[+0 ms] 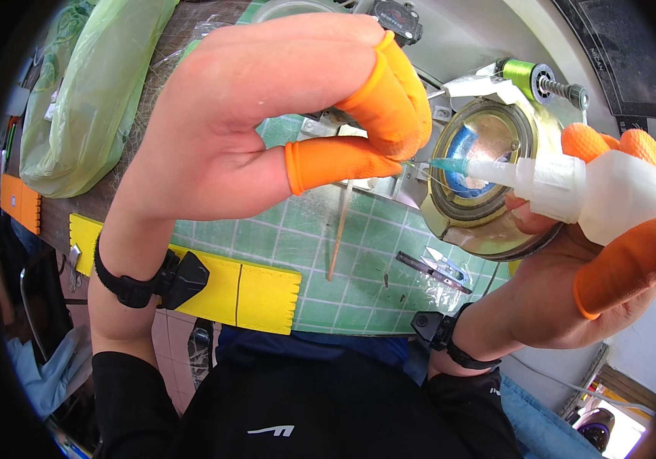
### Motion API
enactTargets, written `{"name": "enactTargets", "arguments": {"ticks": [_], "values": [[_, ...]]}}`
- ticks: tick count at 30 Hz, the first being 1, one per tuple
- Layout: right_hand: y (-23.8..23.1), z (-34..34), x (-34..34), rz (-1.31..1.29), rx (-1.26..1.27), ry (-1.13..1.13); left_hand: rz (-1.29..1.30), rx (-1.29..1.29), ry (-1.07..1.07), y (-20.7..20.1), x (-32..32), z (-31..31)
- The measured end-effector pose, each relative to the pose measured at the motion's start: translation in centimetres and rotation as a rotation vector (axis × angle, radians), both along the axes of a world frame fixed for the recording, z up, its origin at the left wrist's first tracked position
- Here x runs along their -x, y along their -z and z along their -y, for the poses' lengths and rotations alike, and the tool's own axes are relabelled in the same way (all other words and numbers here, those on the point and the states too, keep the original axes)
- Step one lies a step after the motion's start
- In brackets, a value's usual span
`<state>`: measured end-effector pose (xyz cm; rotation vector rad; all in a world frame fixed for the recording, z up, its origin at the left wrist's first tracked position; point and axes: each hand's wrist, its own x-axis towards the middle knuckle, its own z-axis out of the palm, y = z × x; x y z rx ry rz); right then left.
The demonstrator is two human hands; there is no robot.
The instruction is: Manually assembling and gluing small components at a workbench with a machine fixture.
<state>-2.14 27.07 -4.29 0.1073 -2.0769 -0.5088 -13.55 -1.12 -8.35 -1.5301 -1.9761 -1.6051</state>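
Observation:
My left hand (266, 115), with orange finger cots, pinches thumb against fingers. Whatever lies between the fingertips is too small to make out; a fine thread or wire shows beside them. Wrapped in my right hand (572, 298), also in orange finger cots, is a translucent white squeeze bottle (626, 195). The bottle's teal dispensing tip (450, 164) points left and ends close to the left fingertips; whether they touch I cannot tell. Behind the tip stands a round metal-rimmed piece (485, 237) with a blue and coppery centre.
Thread snips (444, 269) and a dark-handled tool (419, 264) lie on the green gridded mat (266, 237), near a thin wooden stick (339, 233). A yellow foam strip (266, 294) edges the table. Behind are a green thread spool (525, 79) and, left, a pale green plastic bag (94, 92).

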Motion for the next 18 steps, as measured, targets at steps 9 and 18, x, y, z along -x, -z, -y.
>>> {"name": "enactTargets", "arguments": {"ticks": [9, 18], "values": [[-0.2, 0.2, -0.2, 0.021, 0.098, 0.059, -0.005, 0.012, 0.001, 0.0, 0.2, 0.0], [-0.8, 3.2, 0.4, 0.023, 0.068, 0.133, -0.01, 0.013, -0.012, 0.1, 0.0, 0.0]]}}
